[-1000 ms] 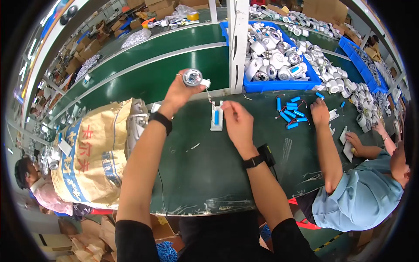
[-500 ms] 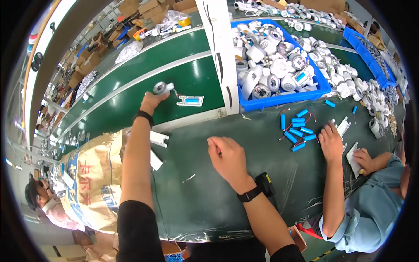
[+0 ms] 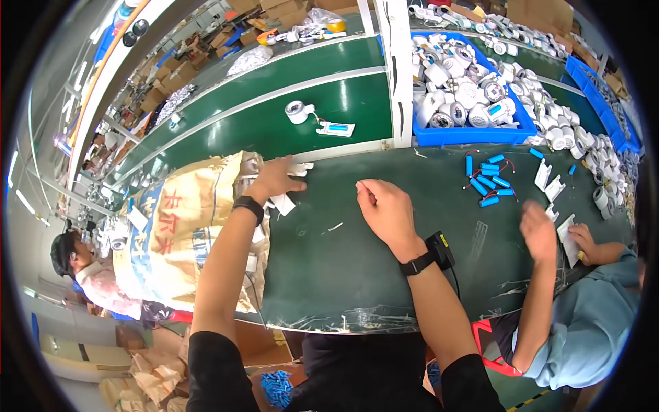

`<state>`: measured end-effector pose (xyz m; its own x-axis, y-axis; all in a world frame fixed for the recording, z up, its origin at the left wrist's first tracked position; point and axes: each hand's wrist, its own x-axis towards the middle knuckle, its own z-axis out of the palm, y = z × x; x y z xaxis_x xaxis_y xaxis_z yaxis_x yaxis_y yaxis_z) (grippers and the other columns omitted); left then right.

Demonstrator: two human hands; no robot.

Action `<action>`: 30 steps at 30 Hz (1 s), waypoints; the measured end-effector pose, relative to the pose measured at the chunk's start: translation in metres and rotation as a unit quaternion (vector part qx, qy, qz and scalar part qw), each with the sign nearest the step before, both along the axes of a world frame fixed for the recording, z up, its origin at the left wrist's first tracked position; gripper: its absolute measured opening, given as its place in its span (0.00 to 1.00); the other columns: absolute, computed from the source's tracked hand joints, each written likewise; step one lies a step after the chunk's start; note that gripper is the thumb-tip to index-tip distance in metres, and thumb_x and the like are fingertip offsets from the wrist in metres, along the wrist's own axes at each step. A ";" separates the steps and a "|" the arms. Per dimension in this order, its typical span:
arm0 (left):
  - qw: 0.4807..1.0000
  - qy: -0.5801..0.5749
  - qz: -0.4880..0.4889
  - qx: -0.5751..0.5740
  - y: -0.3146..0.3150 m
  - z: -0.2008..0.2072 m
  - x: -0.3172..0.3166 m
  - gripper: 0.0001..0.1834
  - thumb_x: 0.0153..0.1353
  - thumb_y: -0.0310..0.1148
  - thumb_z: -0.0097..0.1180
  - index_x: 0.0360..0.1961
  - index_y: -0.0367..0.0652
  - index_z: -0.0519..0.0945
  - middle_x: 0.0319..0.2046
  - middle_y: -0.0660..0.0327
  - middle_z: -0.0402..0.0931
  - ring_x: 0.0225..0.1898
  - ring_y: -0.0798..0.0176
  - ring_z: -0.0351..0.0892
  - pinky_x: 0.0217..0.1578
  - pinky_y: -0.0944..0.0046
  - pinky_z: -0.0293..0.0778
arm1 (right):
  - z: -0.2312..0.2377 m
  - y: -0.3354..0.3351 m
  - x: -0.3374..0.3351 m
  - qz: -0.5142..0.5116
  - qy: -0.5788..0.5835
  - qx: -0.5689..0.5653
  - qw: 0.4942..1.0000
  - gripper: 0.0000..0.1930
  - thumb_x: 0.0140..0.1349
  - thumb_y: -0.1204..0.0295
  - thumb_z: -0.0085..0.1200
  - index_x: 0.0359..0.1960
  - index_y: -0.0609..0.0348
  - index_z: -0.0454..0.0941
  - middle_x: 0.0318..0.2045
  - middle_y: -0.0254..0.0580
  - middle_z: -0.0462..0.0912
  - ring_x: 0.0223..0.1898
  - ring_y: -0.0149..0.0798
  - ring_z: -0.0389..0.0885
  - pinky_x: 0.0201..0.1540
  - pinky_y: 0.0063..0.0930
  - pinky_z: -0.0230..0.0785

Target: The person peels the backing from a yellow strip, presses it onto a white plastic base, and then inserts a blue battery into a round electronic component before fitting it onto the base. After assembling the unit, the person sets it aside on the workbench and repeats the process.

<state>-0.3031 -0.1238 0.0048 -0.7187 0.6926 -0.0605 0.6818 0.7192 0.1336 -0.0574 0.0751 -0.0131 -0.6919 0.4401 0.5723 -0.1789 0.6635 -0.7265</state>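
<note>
My left hand (image 3: 276, 178) is open with fingers spread, reaching over white plastic shells (image 3: 283, 204) at the mouth of a woven sack (image 3: 180, 237). My right hand (image 3: 390, 211) hovers above the dark green table (image 3: 343, 275), its fingers curled closed; whatever lies in them is hidden. On the green conveyor beyond sits a white device with a round head (image 3: 296, 112). A thin wire joins it to an open white casing (image 3: 349, 130) with a blue battery (image 3: 336, 128) inside.
Loose blue batteries with wires (image 3: 489, 180) lie to the right, near a co-worker's hands (image 3: 539, 230) and white casings (image 3: 549, 185). A blue bin (image 3: 473, 136) heaped with white devices stands behind them. A white post (image 3: 401, 75) rises at the table's far edge.
My left hand has let go of the white device on the conveyor and come back to the sack's mouth. My right hand stays curled. The whole view has shifted.
</note>
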 end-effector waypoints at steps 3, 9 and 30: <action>0.999 0.000 -0.008 0.047 -0.002 -0.003 0.016 0.29 0.53 0.44 0.72 0.55 0.44 0.85 0.52 0.48 0.82 0.58 0.41 0.77 0.63 0.51 0.70 | 0.006 -0.002 0.006 0.003 -0.015 0.014 1.000 0.05 0.65 0.72 0.61 0.38 0.59 0.85 0.29 0.43 0.86 0.26 0.41 0.84 0.32 0.34 0.76; 0.960 0.214 -0.072 0.167 0.025 -0.008 0.089 0.15 0.60 0.27 0.62 0.48 0.48 0.86 0.44 0.56 0.85 0.47 0.47 0.83 0.53 0.51 0.78 | -0.006 -0.011 -0.001 -0.001 -0.049 -0.187 0.981 0.21 0.73 0.64 0.57 0.60 0.64 0.74 0.54 0.52 0.82 0.51 0.38 0.85 0.53 0.33 0.79; 0.603 -0.495 0.204 0.592 0.025 0.023 0.202 0.43 0.75 0.62 0.41 0.72 0.31 0.63 0.71 0.46 0.63 0.72 0.51 0.62 0.66 0.48 0.68 | 0.013 -0.017 0.008 0.292 -0.073 -0.605 0.737 0.20 0.76 0.68 0.50 0.64 0.68 0.69 0.54 0.46 0.80 0.54 0.41 0.82 0.62 0.39 0.75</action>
<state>-0.1009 -0.0992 0.0275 -0.8618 0.4485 -0.2370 -0.3543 -0.1978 0.9140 -0.0492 0.0577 -0.0006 -0.9808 0.1706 -0.0945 -0.0387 -0.6450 -0.7632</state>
